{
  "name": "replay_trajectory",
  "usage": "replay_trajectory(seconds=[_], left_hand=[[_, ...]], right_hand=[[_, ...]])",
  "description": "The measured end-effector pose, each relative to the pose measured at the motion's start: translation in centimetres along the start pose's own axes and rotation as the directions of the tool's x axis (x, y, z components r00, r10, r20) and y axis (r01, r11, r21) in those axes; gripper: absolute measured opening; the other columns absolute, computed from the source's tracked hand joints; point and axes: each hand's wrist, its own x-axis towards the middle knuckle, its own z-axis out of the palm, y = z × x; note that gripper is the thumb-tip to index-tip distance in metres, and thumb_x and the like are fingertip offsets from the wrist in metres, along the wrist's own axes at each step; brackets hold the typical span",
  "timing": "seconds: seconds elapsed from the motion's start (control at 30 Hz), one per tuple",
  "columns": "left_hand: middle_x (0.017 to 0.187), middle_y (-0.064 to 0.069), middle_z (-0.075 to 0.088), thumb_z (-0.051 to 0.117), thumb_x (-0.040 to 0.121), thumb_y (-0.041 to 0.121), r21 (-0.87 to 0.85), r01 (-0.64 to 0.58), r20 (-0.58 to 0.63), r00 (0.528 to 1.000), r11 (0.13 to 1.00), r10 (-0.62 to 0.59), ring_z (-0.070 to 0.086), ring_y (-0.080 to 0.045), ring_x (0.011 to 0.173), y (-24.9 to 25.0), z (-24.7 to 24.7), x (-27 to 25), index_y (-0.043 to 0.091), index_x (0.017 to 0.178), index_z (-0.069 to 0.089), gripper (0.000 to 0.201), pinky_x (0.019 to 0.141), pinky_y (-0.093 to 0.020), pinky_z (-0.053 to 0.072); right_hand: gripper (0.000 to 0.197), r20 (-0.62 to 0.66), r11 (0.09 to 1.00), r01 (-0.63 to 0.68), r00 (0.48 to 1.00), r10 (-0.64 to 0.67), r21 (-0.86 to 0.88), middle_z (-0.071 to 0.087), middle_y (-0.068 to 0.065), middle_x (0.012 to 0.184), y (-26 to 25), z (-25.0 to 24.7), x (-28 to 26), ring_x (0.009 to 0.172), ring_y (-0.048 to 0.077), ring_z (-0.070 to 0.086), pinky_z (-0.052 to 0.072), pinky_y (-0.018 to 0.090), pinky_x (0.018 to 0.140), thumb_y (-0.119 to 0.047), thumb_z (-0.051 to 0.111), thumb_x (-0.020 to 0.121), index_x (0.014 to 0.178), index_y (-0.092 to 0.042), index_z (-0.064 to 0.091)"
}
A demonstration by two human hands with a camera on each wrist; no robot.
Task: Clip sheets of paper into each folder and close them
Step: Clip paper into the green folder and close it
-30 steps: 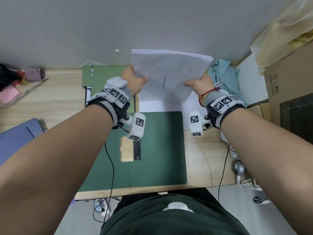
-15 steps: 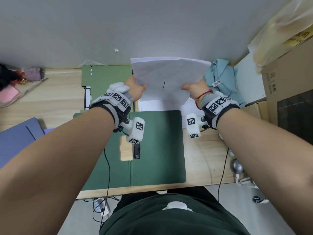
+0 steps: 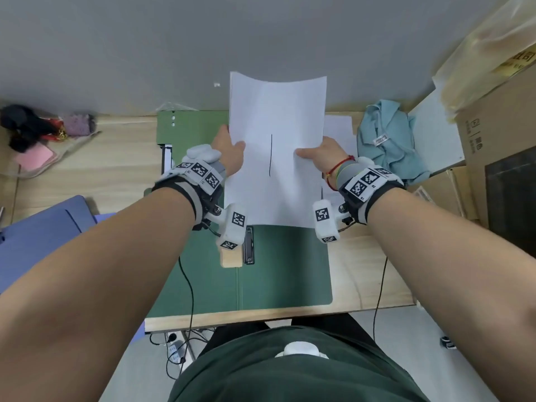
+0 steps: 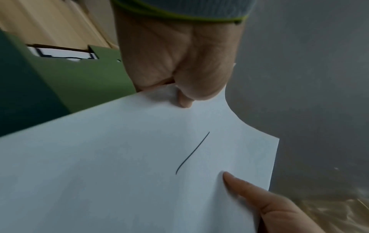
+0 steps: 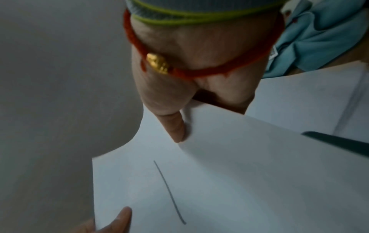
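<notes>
The wooden tabletop carries an open green folder lying flat, its black clip near the spine, with a crumpled light-blue cloth off to the right. Above the folder's far part, the white sheets of paper marked with 1 dark line are held up. The left hand and right hand each have a grip grasping a side edge, thumb on top.

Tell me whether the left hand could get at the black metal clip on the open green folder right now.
Probably not yet: the left hand grips the white paper sheets, as does the right hand. The black metal clip lies uncovered on the open green folder.
</notes>
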Motion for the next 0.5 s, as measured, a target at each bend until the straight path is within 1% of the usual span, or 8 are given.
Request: replay_trajectory(seconds=[0.1,0.2,0.27,0.3,0.33,0.4,0.43,0.5], left_hand=[[0.135,-0.013,0.056,0.048,0.098,0.010,-0.072,0.035,0.006,0.999,0.997,-0.035,0.055,-0.033,0.121,-3.0,0.0,-0.9,0.003,0.138,0.042,0.041,0.104,-0.042,0.043],[0.133,-0.014,0.058,0.049,0.095,0.009,-0.123,0.054,0.035,0.998,0.991,-0.050,0.056,-0.033,0.119,-5.6,0.7,-2.1,0.004,0.136,0.046,0.041,0.103,-0.046,0.045],[0.127,-0.013,0.061,0.052,0.095,0.010,-0.145,0.054,0.068,0.997,0.988,-0.045,0.059,-0.033,0.114,-7.2,1.0,-3.0,0.004,0.132,0.050,0.038,0.099,-0.045,0.048],[0.122,-0.012,0.062,0.056,0.094,0.012,-0.154,0.059,0.089,0.995,0.986,-0.045,0.060,-0.032,0.110,-7.9,1.1,-3.3,0.003,0.129,0.051,0.036,0.096,-0.042,0.049],[0.116,-0.010,0.063,0.060,0.094,0.013,-0.161,0.060,0.116,0.992,0.985,-0.041,0.061,-0.029,0.103,-8.5,1.2,-3.7,0.003,0.126,0.054,0.035,0.091,-0.039,0.051],[0.100,-0.006,0.064,0.069,0.090,0.014,-0.192,0.074,0.176,0.984,0.979,-0.040,0.062,-0.024,0.089,-9.8,1.2,-4.3,0.003,0.118,0.059,0.031,0.082,-0.035,0.054],[0.093,-0.006,0.065,0.072,0.088,0.014,-0.219,0.107,0.200,0.978,0.970,-0.063,0.062,-0.023,0.083,-10.4,1.1,-4.5,0.004,0.111,0.062,0.027,0.079,-0.033,0.056],[0.085,-0.007,0.067,0.074,0.086,0.010,-0.246,0.175,0.226,0.967,0.953,-0.120,0.064,-0.020,0.070,-11.3,1.0,-4.9,0.009,0.095,0.065,0.012,0.073,-0.029,0.058]], right_hand=[[0.048,0.025,0.989,-0.075,0.997,0.079,-0.129,0.067,0.002,0.107,1.7,1.6,-1.4,0.096,0.021,0.065,0.050,0.033,0.089,-0.037,0.075,0.082,0.115,-0.005,0.060],[0.087,0.002,0.969,-0.138,0.990,0.141,-0.203,0.069,0.003,0.102,3.9,3.0,-2.2,0.091,0.022,0.066,0.053,0.036,0.088,-0.070,0.077,0.058,0.113,-0.005,0.061],[0.073,-0.032,0.947,-0.188,0.982,0.186,-0.259,0.056,-0.001,0.080,5.2,3.9,-3.1,0.072,0.017,0.055,0.047,0.028,0.065,-0.064,0.074,0.068,0.103,-0.004,0.053],[0.062,-0.064,0.930,-0.217,0.976,0.207,-0.297,0.049,-0.001,0.078,5.7,4.1,-3.6,0.072,0.018,0.050,0.039,0.026,0.060,-0.057,0.072,0.077,0.105,-0.006,0.050],[0.060,-0.082,0.916,-0.234,0.972,0.219,-0.326,0.049,0.001,0.084,6.5,4.1,-4.0,0.080,0.021,0.050,0.039,0.027,0.064,-0.052,0.069,0.082,0.114,-0.005,0.049],[0.078,-0.106,0.903,-0.261,0.965,0.239,-0.340,0.053,0.008,0.111,8.0,3.8,-4.6,0.103,0.025,0.052,0.041,0.031,0.081,-0.050,0.068,0.084,0.135,0.003,0.042],[0.084,-0.109,0.898,-0.276,0.961,0.254,-0.342,0.052,0.010,0.122,8.8,3.6,-4.8,0.111,0.026,0.052,0.040,0.033,0.085,-0.051,0.068,0.084,0.140,0.003,0.038],[0.088,-0.129,0.883,-0.325,0.946,0.298,-0.338,0.050,0.010,0.130,10.2,2.7,-5.0,0.119,0.027,0.051,0.041,0.035,0.092,-0.053,0.068,0.083,0.143,0.003,0.035]])
